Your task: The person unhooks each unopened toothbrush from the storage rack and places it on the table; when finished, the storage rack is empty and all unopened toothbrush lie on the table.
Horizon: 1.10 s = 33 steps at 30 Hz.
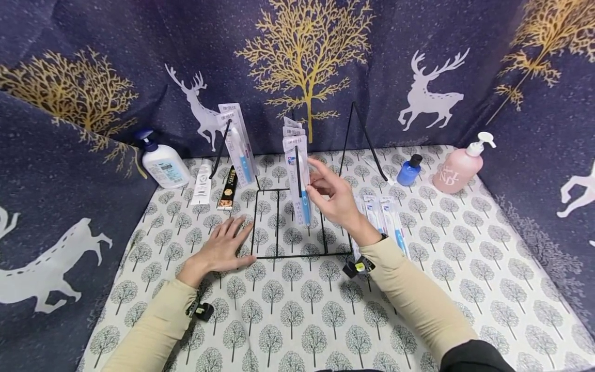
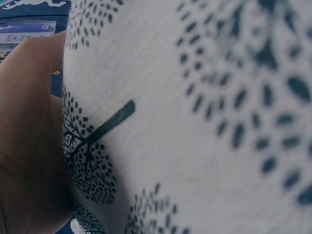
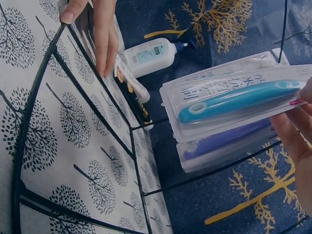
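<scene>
My right hand [image 1: 332,194] pinches the edge of a packaged toothbrush [image 1: 302,201] with a blue handle, thumb on one side and fingers on the other. This pack hangs on the middle arm of a black wire rack [image 1: 302,256], in front of other packs. In the right wrist view, the blue toothbrush [image 3: 234,100] lies over a purple one [image 3: 224,141]. My left hand [image 1: 225,245] rests palm down on the cloth, fingers spread, thumb tip at the rack's base corner. More toothbrush packs [image 1: 239,144] hang from the left arm.
Packaged toothbrushes [image 1: 395,227] lie right of the rack, partly behind my right forearm. At the back left stand a white pump bottle [image 1: 166,166], a white tube [image 1: 202,183] and a black tube [image 1: 228,190]. A blue bottle [image 1: 409,171] and a pink pump bottle [image 1: 457,171] stand at the back right.
</scene>
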Tool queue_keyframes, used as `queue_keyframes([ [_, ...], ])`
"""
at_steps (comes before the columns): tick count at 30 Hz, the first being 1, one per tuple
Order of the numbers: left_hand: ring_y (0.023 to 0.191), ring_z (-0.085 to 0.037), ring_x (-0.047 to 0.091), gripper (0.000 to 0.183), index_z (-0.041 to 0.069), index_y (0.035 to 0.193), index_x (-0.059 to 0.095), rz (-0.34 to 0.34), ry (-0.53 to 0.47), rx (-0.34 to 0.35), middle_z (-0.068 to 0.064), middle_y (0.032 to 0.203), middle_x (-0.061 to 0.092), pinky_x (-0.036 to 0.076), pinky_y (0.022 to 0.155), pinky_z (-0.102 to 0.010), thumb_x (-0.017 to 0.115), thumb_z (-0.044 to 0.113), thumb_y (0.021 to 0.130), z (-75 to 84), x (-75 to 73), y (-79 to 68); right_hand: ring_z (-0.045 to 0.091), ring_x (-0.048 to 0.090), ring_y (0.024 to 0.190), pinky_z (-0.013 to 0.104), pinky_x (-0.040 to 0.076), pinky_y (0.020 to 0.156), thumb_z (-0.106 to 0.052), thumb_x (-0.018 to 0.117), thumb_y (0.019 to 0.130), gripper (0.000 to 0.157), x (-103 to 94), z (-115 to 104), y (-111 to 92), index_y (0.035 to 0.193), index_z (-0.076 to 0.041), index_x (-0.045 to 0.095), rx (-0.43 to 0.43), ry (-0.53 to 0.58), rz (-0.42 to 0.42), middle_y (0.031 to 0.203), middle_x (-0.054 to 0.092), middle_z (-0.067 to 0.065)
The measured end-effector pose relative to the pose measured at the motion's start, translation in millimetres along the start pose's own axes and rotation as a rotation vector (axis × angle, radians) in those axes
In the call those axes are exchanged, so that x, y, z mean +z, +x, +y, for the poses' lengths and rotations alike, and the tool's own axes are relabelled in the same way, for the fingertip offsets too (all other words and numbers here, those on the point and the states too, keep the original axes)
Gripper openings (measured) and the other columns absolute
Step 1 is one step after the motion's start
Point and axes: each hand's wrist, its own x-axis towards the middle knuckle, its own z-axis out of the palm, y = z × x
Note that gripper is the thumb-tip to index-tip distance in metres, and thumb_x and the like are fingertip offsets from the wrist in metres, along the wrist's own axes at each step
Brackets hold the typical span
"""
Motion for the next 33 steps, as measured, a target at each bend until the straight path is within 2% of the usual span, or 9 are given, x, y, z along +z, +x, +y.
queue_keyframes([
  [6, 0.138, -0.038, 0.008, 0.091, 0.018, 0.147, 0.017, -0.013, 0.003, -0.003, -0.01, 0.154, 0.004, 0.012, 0.107, -0.063, 0.042, 0.072, 0.079, -0.2, 0.1, 0.3, 0.03, 0.063, 0.063, 0.029, 0.057, 0.055, 0.024, 0.06, 0.069, 0.056, -2.7, -7.0, -4.2, 0.121, 0.021, 0.04, -0.039, -0.012, -0.017, 0.077, 0.061, 0.025],
  [15, 0.137, -0.041, 0.012, 0.089, 0.015, 0.146, 0.021, 0.011, 0.003, 0.007, -0.013, 0.153, 0.009, 0.014, 0.106, -0.064, 0.045, 0.069, 0.08, 0.8, -0.6, -0.2, 0.028, 0.062, 0.06, 0.027, 0.056, 0.053, 0.025, 0.059, 0.065, 0.054, -4.8, -25.3, -13.0, 0.116, 0.023, 0.042, -0.091, 0.009, -0.039, 0.074, 0.06, 0.024],
  [18, 0.137, -0.041, 0.012, 0.089, 0.015, 0.146, 0.02, 0.011, 0.013, 0.007, -0.013, 0.153, 0.009, 0.014, 0.107, -0.064, 0.045, 0.069, 0.079, 1.4, -0.7, -0.3, 0.025, 0.061, 0.058, 0.026, 0.055, 0.051, 0.024, 0.059, 0.066, 0.056, -4.5, -23.2, -19.1, 0.119, 0.022, 0.042, -0.107, 0.034, -0.047, 0.073, 0.06, 0.022],
  [24, 0.136, -0.041, 0.013, 0.09, 0.015, 0.146, 0.02, 0.006, 0.023, 0.013, -0.012, 0.153, 0.009, 0.015, 0.106, -0.064, 0.044, 0.07, 0.08, 3.1, -2.5, -0.6, 0.017, 0.062, 0.059, 0.02, 0.054, 0.052, 0.014, 0.06, 0.07, 0.059, -7.2, -15.4, -34.2, 0.127, 0.01, 0.044, -0.152, 0.043, -0.065, 0.074, 0.063, 0.016],
  [33, 0.136, -0.042, 0.015, 0.089, 0.014, 0.145, 0.022, 0.022, 0.029, 0.012, -0.013, 0.153, 0.012, 0.016, 0.106, -0.063, 0.047, 0.068, 0.079, 4.7, -2.5, -0.8, 0.018, 0.065, 0.07, 0.019, 0.055, 0.058, 0.007, 0.059, 0.074, 0.056, -16.2, -31.5, -44.0, 0.128, 0.008, 0.044, -0.152, 0.036, -0.131, 0.082, 0.066, 0.015],
])
